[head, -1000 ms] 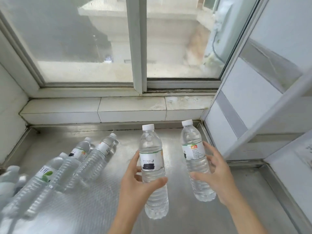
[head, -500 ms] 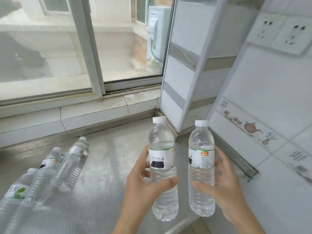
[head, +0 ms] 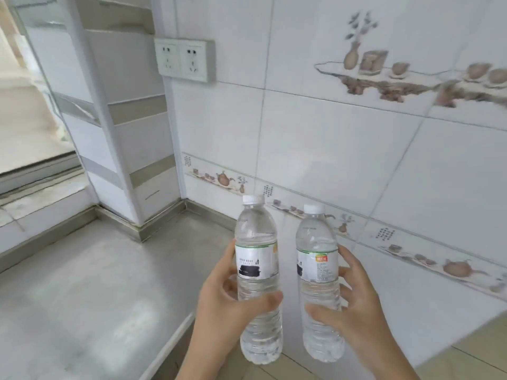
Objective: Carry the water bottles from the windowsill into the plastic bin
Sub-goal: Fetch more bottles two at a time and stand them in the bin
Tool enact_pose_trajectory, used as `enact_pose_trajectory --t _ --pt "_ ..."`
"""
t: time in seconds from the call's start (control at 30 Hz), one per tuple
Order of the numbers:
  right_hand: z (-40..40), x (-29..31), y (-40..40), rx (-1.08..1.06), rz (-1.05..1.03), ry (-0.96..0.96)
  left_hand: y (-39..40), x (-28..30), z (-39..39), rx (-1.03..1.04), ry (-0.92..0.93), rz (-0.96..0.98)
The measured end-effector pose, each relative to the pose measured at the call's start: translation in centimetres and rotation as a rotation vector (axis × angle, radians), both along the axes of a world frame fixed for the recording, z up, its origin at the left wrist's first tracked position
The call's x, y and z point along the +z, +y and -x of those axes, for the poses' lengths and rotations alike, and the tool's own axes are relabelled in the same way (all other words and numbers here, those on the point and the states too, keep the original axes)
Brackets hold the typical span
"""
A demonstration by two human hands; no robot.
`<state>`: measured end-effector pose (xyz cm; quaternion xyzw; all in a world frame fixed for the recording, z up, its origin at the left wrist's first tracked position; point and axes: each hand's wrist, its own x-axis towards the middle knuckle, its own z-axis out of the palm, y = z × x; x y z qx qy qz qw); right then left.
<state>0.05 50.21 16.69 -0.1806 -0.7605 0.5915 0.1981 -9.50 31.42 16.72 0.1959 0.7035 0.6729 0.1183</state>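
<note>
two water bottles (head: pixel 258 267) stand upright, caps up, each grasped by hands (head: pixel 225 305).

Two bottles are up, one in each hand. The left hand (head: pixel 230 305) wraps the left bottle (head: pixel 258 275) just below its label, thumb across the front. The right hand (head: pixel 356 305) clasps the right bottle (head: pixel 318 281) the same way, fingers curled behind it. Both bottles stand upright, white caps on, close side by side but apart. They hang past the edge of the metal counter (head: pixel 82 283), over a strip of wood-toned floor (head: pixel 466 352). Behind them runs a white tiled wall (head: pixel 329 138) with a teapot border, and a double socket (head: pixel 184 59) sits high on it. The window (head: pixel 30 127) shows at far left, beside a white column (head: pixel 123 133).
</note>
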Motion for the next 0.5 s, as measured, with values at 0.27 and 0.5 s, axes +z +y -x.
enact_pose_trajectory --t 0.27,0.5 --pt "-13.2 -0.1 12.3 -0.264 0.019 0.046 15.7 -0.3 -8.8 -0.234 -0.018 0.009" --pt "-23.3 0.5 18.6 -0.518 0.058 0.061 26.0 0.2 -15.4 -0.484 -0.010 0.037"
